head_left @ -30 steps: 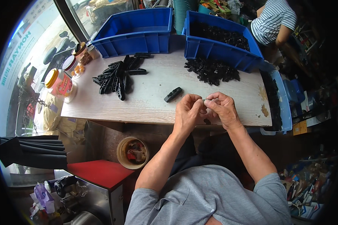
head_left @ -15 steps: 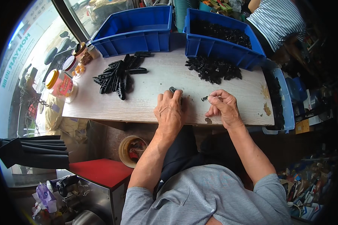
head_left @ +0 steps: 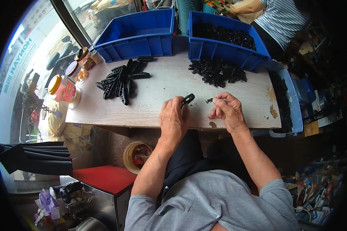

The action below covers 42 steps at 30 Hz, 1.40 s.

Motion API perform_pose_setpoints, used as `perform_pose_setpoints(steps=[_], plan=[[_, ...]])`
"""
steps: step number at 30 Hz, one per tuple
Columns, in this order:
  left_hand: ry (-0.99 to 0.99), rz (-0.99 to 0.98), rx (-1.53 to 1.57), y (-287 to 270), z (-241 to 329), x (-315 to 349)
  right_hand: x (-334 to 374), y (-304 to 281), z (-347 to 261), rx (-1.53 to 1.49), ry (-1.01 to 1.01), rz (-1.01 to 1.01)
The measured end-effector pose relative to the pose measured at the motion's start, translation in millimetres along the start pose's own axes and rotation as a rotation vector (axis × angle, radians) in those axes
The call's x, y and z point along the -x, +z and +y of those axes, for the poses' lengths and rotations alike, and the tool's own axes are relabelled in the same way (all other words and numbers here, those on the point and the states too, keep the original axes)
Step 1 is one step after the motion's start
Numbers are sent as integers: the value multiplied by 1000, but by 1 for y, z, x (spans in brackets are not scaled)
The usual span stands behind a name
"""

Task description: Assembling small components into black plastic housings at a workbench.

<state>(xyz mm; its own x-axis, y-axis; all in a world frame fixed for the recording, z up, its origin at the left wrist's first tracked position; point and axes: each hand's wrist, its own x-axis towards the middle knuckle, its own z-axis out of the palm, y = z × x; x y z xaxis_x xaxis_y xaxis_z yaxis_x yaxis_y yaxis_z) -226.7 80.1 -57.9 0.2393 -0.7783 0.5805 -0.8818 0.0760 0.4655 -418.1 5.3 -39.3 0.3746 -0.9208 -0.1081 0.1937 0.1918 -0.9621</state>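
My left hand (head_left: 173, 117) is closed round a long black plastic part (head_left: 188, 99), whose slotted end sticks out past the fingers toward the right. Between thumb and fingertips, my right hand (head_left: 230, 111) pinches a small black toothed plastic piece (head_left: 209, 101). Both hands are over the near part of the pale wooden table (head_left: 162, 82), a short gap apart. To the left lies a pile of long black plastic parts (head_left: 121, 82). Beyond my right hand is a heap of small black plastic pieces (head_left: 216, 72).
At the back stand a blue bin (head_left: 142, 44) on the left and another blue bin (head_left: 231, 54) full of small black pieces. Lidded jars (head_left: 63, 91) line the left edge. A light blue tub (head_left: 293, 100) sits at the right. A person in a striped shirt (head_left: 283, 23) is behind.
The long part in my left hand has turned, so its slotted end now points out to the right. My right hand has barely moved. The striped-shirt person's arm has come into view.
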Motion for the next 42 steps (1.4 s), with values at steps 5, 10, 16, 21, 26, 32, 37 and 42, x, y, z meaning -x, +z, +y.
perform_pose_setpoints(steps=[5, 10, 16, 21, 26, 32, 37, 42], plan=[[-501, -186, 1132, 13, 19, 13, 4, 9, -1, -108, -17, -30], [-671, -331, 1387, 10, 42, 6, 7, 9, -2, -201, 44, -79], [-699, -350, 1448, 12, 39, 4, 4, 3, -2, -181, 85, -169], [-785, -365, 1411, 3, 44, -2, -2, -1, 5, -162, 87, -165], [-854, -320, 1421, 7, 42, -2, -1, -4, 6, -85, 131, -122], [-900, -251, 1445, 3, 43, -2, 6, 15, -14, 129, 127, -67], [-814, -179, 1464, 9, 40, 5, 9, 17, -11, 192, 158, -137], [-784, -226, 1505, 8, 40, 6, 12, 14, 3, 197, -1, -64]])
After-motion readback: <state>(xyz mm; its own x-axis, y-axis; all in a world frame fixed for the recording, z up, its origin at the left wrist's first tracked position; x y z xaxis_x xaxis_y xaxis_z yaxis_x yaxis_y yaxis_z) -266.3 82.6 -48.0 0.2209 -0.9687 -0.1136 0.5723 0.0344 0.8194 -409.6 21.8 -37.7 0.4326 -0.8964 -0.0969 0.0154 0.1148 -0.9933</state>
